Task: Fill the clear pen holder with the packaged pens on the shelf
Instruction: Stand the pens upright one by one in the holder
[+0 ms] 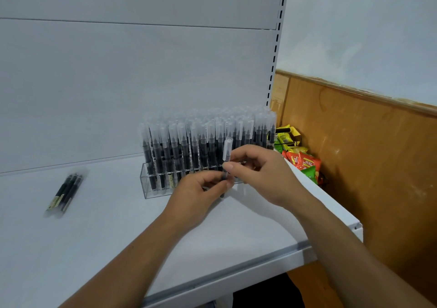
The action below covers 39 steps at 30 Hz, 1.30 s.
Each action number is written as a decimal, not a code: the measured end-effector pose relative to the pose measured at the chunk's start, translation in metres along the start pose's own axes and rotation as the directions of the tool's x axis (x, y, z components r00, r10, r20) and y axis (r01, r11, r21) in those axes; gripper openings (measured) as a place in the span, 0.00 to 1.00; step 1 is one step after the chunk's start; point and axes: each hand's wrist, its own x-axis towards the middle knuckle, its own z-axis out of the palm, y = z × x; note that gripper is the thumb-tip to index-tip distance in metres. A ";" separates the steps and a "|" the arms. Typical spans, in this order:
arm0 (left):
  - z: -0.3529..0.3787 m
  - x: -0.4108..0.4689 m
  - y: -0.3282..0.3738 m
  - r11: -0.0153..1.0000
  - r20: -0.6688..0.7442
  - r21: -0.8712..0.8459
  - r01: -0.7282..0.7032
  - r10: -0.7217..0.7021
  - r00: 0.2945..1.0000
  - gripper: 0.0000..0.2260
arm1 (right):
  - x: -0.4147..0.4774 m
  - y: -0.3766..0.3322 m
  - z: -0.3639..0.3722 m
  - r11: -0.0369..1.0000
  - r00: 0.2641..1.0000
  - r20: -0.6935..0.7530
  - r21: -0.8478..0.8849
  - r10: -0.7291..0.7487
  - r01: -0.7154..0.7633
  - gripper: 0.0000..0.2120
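Both hands meet at centre frame on one pen [227, 151]. I see the left hand [198, 196] pinching its dark lower barrel with the fingertips, and the right hand [262, 175] pinching it higher up, just under the clear cap, between thumb and forefinger. The pen stands nearly upright, just in front of the right part of the clear pen holder [149, 187]. That holder sits on the white shelf [106, 248], close to the back panel [118, 83]. Capped pens [184, 147] stand packed in its rows, dark barrels down and clear caps up. At the left of the frame a pack of pens [64, 193] lies flat on the shelf, well apart from the holder. Right of the holder, past the shelf edge, I make out coloured snack packets [302, 162] beside a wooden panel [366, 161].
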 end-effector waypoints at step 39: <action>-0.002 -0.005 -0.013 0.374 0.065 0.896 -0.238 0.422 0.904 0.19 | 0.034 0.020 -0.034 0.860 0.978 -0.194 -0.483 0.082 -0.168 0.07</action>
